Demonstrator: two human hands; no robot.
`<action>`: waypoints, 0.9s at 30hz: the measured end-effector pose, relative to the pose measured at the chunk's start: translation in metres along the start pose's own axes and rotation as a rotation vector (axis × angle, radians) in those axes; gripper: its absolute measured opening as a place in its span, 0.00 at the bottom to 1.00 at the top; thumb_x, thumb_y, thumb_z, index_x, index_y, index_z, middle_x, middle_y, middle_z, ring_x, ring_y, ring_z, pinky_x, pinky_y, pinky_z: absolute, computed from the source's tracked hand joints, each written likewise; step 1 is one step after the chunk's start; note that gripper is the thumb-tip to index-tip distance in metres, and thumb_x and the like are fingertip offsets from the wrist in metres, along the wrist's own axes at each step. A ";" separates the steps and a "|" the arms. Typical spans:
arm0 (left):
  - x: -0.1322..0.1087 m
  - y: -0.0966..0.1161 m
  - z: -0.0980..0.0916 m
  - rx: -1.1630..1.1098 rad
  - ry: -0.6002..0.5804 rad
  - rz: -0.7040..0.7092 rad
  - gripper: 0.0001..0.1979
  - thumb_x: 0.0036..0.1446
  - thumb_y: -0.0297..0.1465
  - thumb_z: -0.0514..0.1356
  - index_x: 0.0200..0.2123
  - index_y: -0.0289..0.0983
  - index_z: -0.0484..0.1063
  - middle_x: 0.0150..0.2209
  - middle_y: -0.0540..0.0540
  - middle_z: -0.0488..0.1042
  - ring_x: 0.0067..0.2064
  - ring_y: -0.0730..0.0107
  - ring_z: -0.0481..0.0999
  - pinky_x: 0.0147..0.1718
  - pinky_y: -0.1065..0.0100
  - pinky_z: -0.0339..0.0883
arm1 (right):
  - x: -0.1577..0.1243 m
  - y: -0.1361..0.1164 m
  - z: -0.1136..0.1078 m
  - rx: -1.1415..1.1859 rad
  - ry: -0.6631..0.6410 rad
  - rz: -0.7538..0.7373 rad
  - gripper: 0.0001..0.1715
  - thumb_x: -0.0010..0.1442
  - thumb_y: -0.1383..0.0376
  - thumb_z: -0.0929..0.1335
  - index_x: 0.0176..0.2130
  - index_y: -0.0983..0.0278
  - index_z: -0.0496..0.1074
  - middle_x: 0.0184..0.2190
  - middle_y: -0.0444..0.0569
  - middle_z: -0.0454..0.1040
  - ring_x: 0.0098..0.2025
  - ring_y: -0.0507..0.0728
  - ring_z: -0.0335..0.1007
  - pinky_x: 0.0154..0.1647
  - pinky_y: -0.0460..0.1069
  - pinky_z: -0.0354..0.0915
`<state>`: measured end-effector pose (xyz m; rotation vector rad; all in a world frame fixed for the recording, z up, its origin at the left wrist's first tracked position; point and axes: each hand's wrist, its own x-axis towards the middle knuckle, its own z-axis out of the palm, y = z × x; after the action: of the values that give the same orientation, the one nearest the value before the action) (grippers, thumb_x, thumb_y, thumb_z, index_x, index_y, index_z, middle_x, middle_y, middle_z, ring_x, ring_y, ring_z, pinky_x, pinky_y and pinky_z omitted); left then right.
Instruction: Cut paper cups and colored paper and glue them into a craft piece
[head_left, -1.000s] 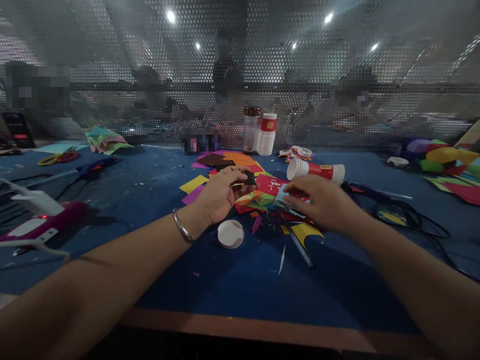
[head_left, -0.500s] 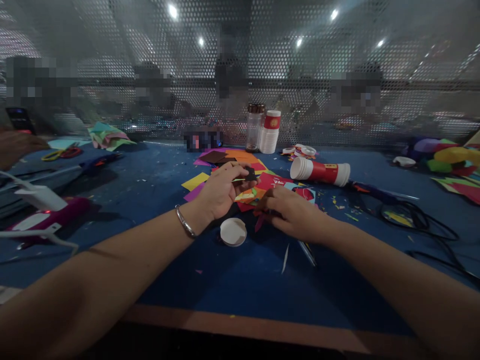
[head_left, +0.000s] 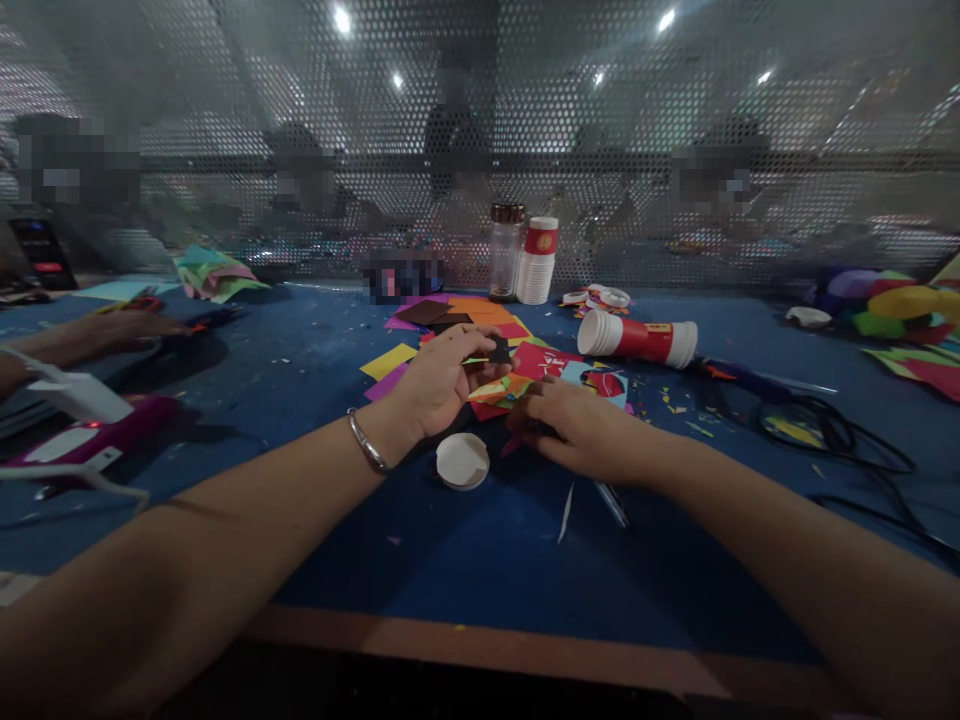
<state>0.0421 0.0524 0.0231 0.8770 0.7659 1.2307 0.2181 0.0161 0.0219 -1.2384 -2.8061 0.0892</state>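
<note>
My left hand (head_left: 442, 375), with a silver bangle at the wrist, is pinched on a small black paper piece (head_left: 498, 349) over the paper pile. My right hand (head_left: 574, 420) is low to the right of it, palm down, with curled fingers. A dark magenta scrap (head_left: 511, 446) pokes out beneath those fingertips; what they hold is partly hidden in shadow. Between my wrists, a shallow white paper cup base (head_left: 463, 462) lies on the blue table (head_left: 420, 570). Coloured paper sheets (head_left: 469, 312) and a red printed piece (head_left: 536, 362) lie behind my hands.
Behind the papers stand a clear bottle (head_left: 505, 255) and a paper cup stack (head_left: 536, 262). Another cup stack (head_left: 637, 338) lies sideways at right, near a glue gun (head_left: 739, 376) and its black cable (head_left: 862, 440). At left, another person's hand (head_left: 142, 325) is near a purple power strip (head_left: 112, 435).
The other person's hand at left has reached farther in over the table. My hands have barely moved; the right fingers have shifted slightly left. The view has shifted a little.
</note>
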 end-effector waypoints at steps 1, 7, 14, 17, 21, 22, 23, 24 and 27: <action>0.000 0.000 0.000 -0.001 0.005 -0.004 0.07 0.50 0.18 0.57 0.29 0.33 0.72 0.30 0.49 0.75 0.29 0.75 0.77 0.33 0.73 0.73 | 0.000 0.000 0.000 -0.003 0.003 -0.004 0.10 0.61 0.71 0.65 0.40 0.68 0.75 0.38 0.58 0.75 0.39 0.60 0.68 0.41 0.52 0.60; -0.001 -0.001 0.000 0.042 0.001 -0.017 0.08 0.52 0.16 0.57 0.29 0.33 0.71 0.30 0.49 0.75 0.27 0.76 0.76 0.33 0.72 0.73 | -0.001 0.000 -0.001 0.011 0.017 -0.026 0.07 0.59 0.69 0.66 0.37 0.67 0.75 0.35 0.57 0.74 0.37 0.60 0.67 0.39 0.52 0.60; -0.002 -0.003 -0.002 0.129 -0.053 -0.062 0.08 0.54 0.16 0.58 0.34 0.34 0.69 0.28 0.47 0.75 0.28 0.71 0.77 0.32 0.69 0.73 | -0.001 0.002 0.002 0.013 0.010 -0.036 0.06 0.59 0.69 0.66 0.37 0.67 0.74 0.37 0.56 0.72 0.38 0.58 0.67 0.41 0.52 0.60; -0.002 -0.002 -0.002 0.145 -0.034 -0.067 0.09 0.54 0.15 0.58 0.35 0.34 0.70 0.28 0.47 0.75 0.28 0.71 0.78 0.30 0.69 0.73 | -0.001 0.001 0.002 0.012 0.004 -0.036 0.08 0.60 0.70 0.66 0.38 0.68 0.74 0.38 0.57 0.73 0.38 0.59 0.67 0.41 0.52 0.61; -0.002 -0.002 -0.002 0.172 0.005 -0.073 0.09 0.54 0.16 0.59 0.35 0.34 0.70 0.29 0.48 0.75 0.28 0.70 0.79 0.29 0.69 0.73 | 0.000 0.000 0.000 0.031 -0.011 -0.031 0.08 0.58 0.72 0.66 0.38 0.69 0.75 0.38 0.58 0.73 0.38 0.59 0.68 0.40 0.51 0.62; -0.001 -0.001 -0.002 0.173 0.010 -0.071 0.09 0.53 0.16 0.59 0.35 0.34 0.70 0.29 0.48 0.75 0.29 0.70 0.79 0.29 0.69 0.73 | 0.000 -0.001 -0.001 0.035 -0.012 -0.026 0.08 0.58 0.72 0.66 0.38 0.69 0.75 0.38 0.58 0.73 0.38 0.59 0.68 0.40 0.51 0.62; -0.001 -0.001 -0.003 0.171 0.012 -0.069 0.09 0.53 0.16 0.59 0.34 0.35 0.70 0.29 0.48 0.75 0.29 0.70 0.79 0.29 0.69 0.74 | 0.000 -0.001 -0.001 0.040 -0.012 -0.022 0.08 0.58 0.72 0.66 0.38 0.69 0.75 0.38 0.59 0.73 0.38 0.59 0.68 0.40 0.51 0.62; -0.001 -0.002 -0.003 0.165 0.011 -0.061 0.09 0.53 0.16 0.60 0.34 0.35 0.70 0.29 0.48 0.75 0.29 0.70 0.79 0.29 0.68 0.74 | 0.000 -0.001 -0.002 0.048 -0.012 -0.021 0.08 0.58 0.72 0.66 0.38 0.69 0.75 0.38 0.59 0.73 0.38 0.60 0.68 0.40 0.52 0.62; 0.000 -0.002 -0.004 0.156 0.018 -0.030 0.09 0.51 0.16 0.62 0.31 0.35 0.71 0.29 0.49 0.75 0.28 0.72 0.76 0.29 0.68 0.73 | 0.000 -0.001 -0.002 0.076 -0.012 -0.026 0.08 0.58 0.73 0.66 0.38 0.68 0.74 0.38 0.58 0.73 0.39 0.60 0.68 0.40 0.52 0.62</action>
<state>0.0391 0.0525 0.0194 0.9790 0.8957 1.1654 0.2181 0.0153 0.0241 -1.1882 -2.8002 0.2003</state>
